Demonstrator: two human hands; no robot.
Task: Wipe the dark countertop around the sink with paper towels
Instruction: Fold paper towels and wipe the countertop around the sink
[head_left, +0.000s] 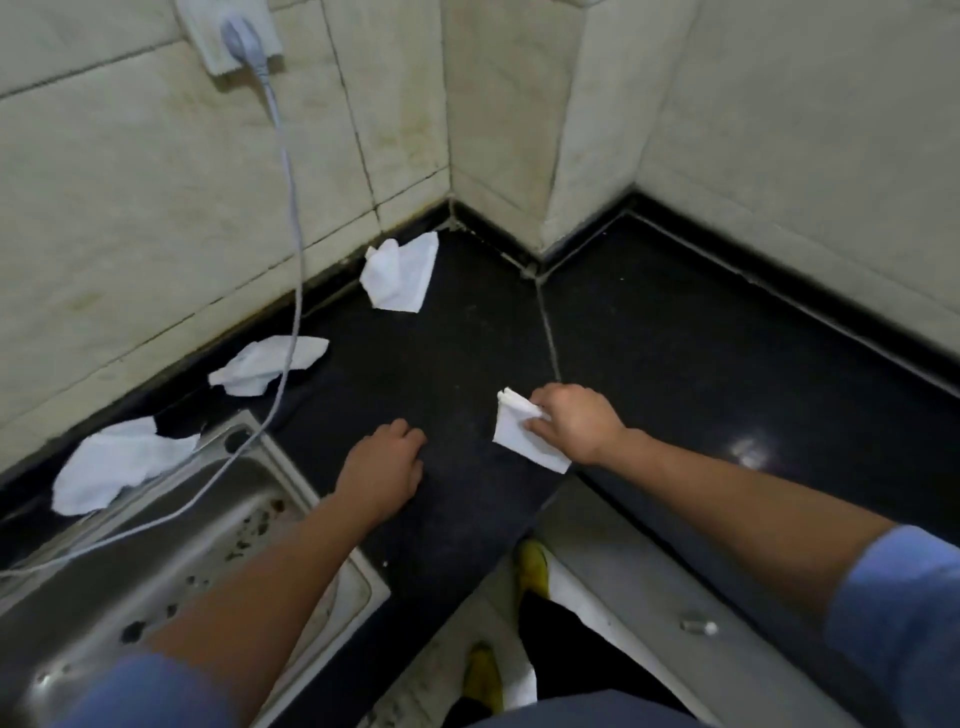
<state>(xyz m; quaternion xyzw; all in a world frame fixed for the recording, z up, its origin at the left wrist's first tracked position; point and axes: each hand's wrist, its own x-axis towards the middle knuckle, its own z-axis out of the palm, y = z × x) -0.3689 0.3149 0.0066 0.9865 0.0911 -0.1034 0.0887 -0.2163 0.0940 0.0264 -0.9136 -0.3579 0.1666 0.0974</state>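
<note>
The right hand (576, 423) is pinching a folded paper towel (522, 441) flat against the dark worktop (675, 338) near its front edge, ready for wiping, while the left hand (382, 467) is bracing beside the sink (234, 519) — loosely curled, empty.

The stainless steel sink (218, 525) runs off the left and bottom edges of the frame, its basin partly behind a bare forearm (270, 571). The white wall socket (200, 36) is cut by the top edge. The right hand (576, 423) covers one side of the folded white paper towel (511, 441). A small silvery object (698, 627) at lower right is too blurred to identify.
</note>
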